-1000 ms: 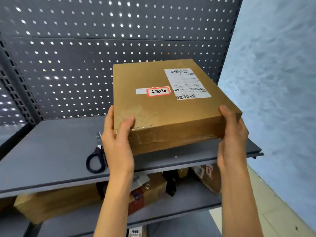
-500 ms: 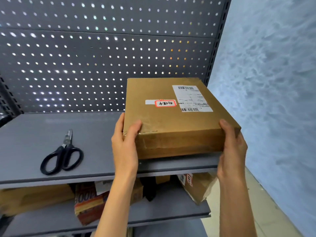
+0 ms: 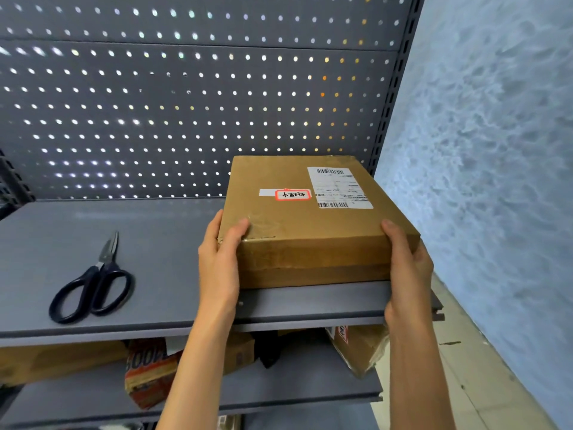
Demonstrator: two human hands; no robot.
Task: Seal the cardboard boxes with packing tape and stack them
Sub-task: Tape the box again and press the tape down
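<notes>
— Grey shelving fills this corner, doesn't it? Pegboard backing (image 3: pixel 186 103) behind with light coming through the holes, and a pale blue textured wall (image 3: pixel 496 150) on the right.

— Yes. From the head camera, the cardboard box (image 3: pixel 310 225) sits on the upper shelf (image 3: pixel 155 243), toward its right end, with its far edge close to the pegboard.

— And the hands?

— Both are on it. The left hand (image 3: pixel 218 262) has a grip on the near left corner: thumb curled over the top face, the rest of the fingers along the left side, mostly hidden behind the box. The right hand (image 3: pixel 406 265) clasps the near right corner, thumb lying up along the edge, fingers wrapped round the right side, out of sight.

— Is the box taped?

— Glossy tape shows over the near left corner and front face. There's a white shipping label (image 3: pixel 339 187) on top, and a red-bordered sticker (image 3: pixel 293 194) beside it; the writing is too small to read.

— Anything else?

— Black-handled scissors (image 3: pixel 93 283) lie closed on the same shelf, well to the left of the box. On the lower shelf (image 3: pixel 279 389), several boxes (image 3: pixel 359 349) are partly hidden by the upper shelf and the forearms.
</notes>
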